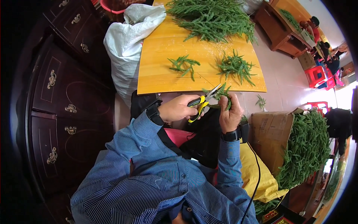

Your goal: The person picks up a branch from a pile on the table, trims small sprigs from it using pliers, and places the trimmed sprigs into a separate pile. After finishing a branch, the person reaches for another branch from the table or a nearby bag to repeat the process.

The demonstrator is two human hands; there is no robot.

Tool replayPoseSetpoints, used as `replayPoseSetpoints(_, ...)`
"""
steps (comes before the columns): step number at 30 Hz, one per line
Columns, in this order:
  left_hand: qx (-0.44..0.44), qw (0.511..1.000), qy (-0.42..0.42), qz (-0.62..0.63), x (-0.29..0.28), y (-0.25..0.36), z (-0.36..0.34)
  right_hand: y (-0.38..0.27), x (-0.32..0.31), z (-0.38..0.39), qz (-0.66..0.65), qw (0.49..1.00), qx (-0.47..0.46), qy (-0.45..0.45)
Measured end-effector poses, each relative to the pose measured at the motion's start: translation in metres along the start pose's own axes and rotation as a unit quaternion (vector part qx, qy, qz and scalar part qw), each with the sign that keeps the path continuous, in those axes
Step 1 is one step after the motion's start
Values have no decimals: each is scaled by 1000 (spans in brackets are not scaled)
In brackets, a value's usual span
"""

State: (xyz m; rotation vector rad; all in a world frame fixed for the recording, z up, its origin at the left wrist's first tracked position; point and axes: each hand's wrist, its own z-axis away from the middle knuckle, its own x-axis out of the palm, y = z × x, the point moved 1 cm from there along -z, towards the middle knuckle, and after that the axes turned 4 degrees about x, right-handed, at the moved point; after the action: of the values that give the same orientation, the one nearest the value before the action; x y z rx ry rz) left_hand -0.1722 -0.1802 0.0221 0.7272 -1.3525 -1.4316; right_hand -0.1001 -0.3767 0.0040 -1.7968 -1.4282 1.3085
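My left hand (179, 109) is closed round the yellow-and-black handles of a pair of scissors (201, 105), whose metal blades point up and right toward a green pine-like sprig (223, 92). My right hand (229, 114) grips that sprig just beyond the table's front edge, thumb and fingers pressed on it. Above my hands on the yellow wooden table (156, 78) lie a small loose bunch of sprigs (184, 67) and a fuller bunch (236, 69), with a big pile of branches (210, 20) at the back.
Dark wooden cabinets (63, 104) stand left, beside a white sack (125, 59). At right are a cardboard box (268, 138) with green branches (305, 145) and a yellow sack (257, 175). Farther right are a wooden desk (276, 30), red stools (315, 76) and other people (315, 33).
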Motion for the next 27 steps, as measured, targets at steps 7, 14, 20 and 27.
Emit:
replayPoseSetpoints(7,27,996,55,-64,-6,4,-10,3,3,0,67,995,-69,-1)
replayPoseSetpoints(14,55,988,51,-133,0,4,-14,1,6,2,92,993,-78,2)
replayPoseSetpoints(20,37,989,65,-129,4,0,-18,2,5,2,107,992,-71,-9)
replayPoseSetpoints(27,43,995,47,-72,-1,-10,-22,-3,6,1,115,987,-116,3)
